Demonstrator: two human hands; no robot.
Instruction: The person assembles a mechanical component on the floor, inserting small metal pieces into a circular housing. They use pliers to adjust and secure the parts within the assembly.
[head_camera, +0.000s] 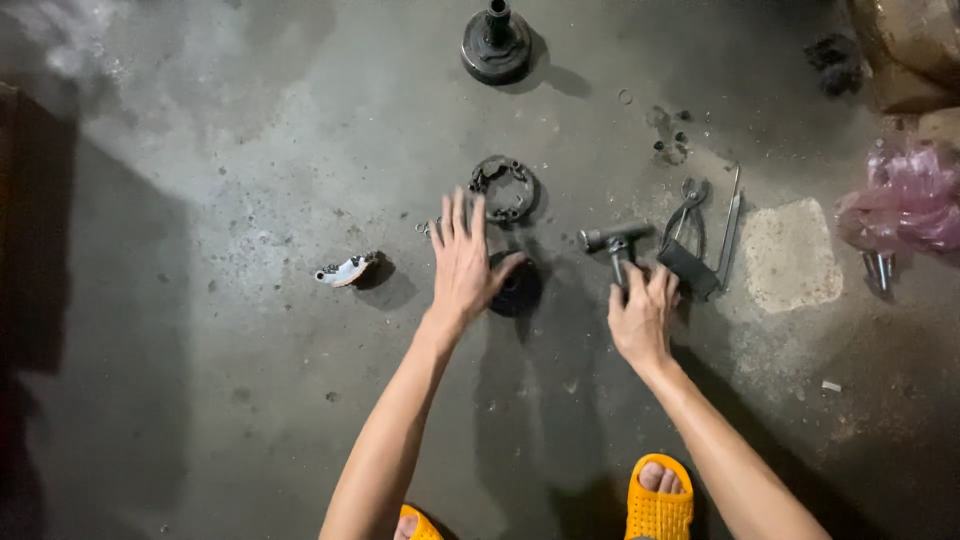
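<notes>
While right hand (643, 318) grips hammer (615, 245), left hand (463, 265) (spread) — over disc (518, 288)

At the far right edge of your view, against the concrete floor, lies a crumpled pink plastic bag (905, 200), translucent and glossy, bunched into a loose heap. Above it, in the top right corner, you see a brown cardboard box (910, 45), its side creased and worn, only partly in view. Just below that box a second brown cardboard piece (940, 128) shows at the edge. No labels, signs or screens show.
</notes>
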